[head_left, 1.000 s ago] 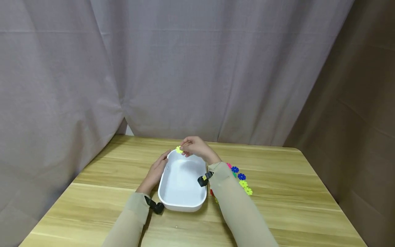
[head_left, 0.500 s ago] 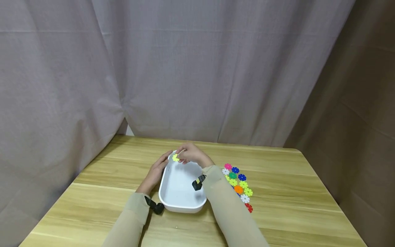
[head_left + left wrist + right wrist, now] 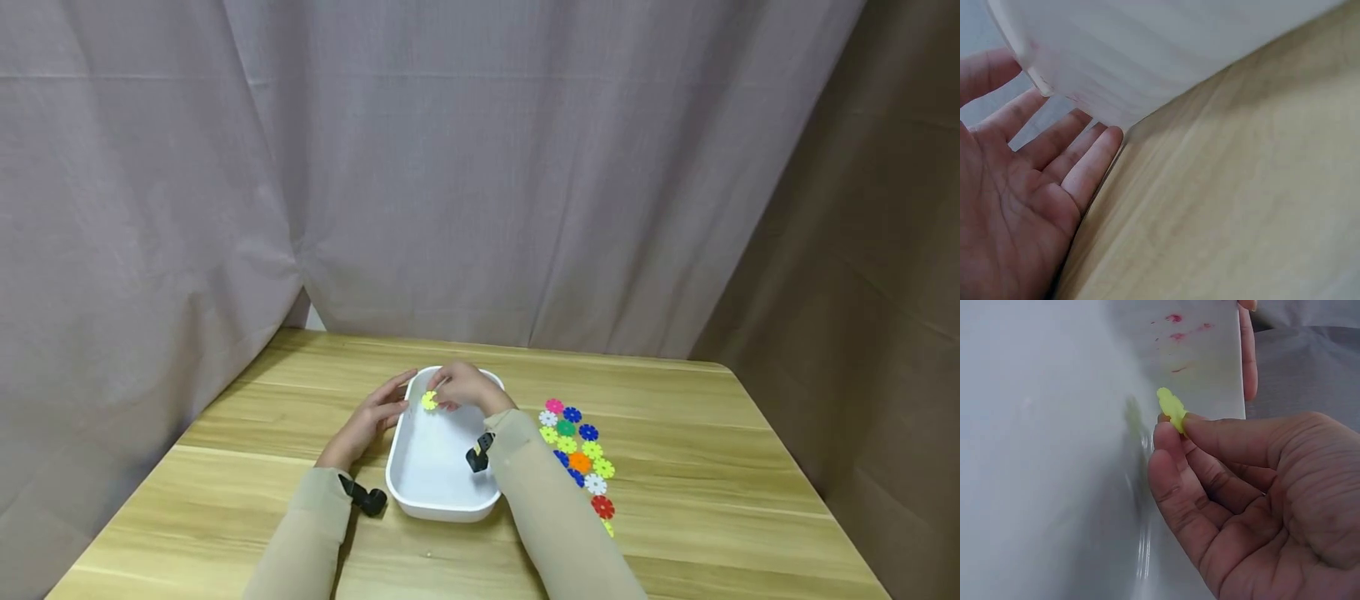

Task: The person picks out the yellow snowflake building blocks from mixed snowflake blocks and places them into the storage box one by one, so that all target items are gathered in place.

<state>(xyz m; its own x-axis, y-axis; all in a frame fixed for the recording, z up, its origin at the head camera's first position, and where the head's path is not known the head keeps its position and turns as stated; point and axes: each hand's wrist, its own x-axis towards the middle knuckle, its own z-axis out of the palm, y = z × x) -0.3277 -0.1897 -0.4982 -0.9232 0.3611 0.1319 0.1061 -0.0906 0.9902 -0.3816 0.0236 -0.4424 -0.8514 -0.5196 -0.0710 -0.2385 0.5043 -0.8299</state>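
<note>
A yellow snowflake disc is pinched between the thumb and fingertips of my right hand, inside the far left part of a white rectangular tub. The right wrist view shows this disc edge-on, apart from the tub's wall. My left hand lies along the tub's left side, its fingers fairly straight. Seen from the left wrist, the fingers touch the tub's outer wall, the palm facing it.
Right of the tub, several snowflake discs, such as an orange disc and a red disc, lie flat on the wooden table. My right sleeve covers part of that area. A grey curtain hangs behind the table.
My right hand has lowered the yellow disc from above the tub's far rim into the tub. Its sleeve has shifted left, baring more discs. My left fingers have spread slightly at the tub's side.
</note>
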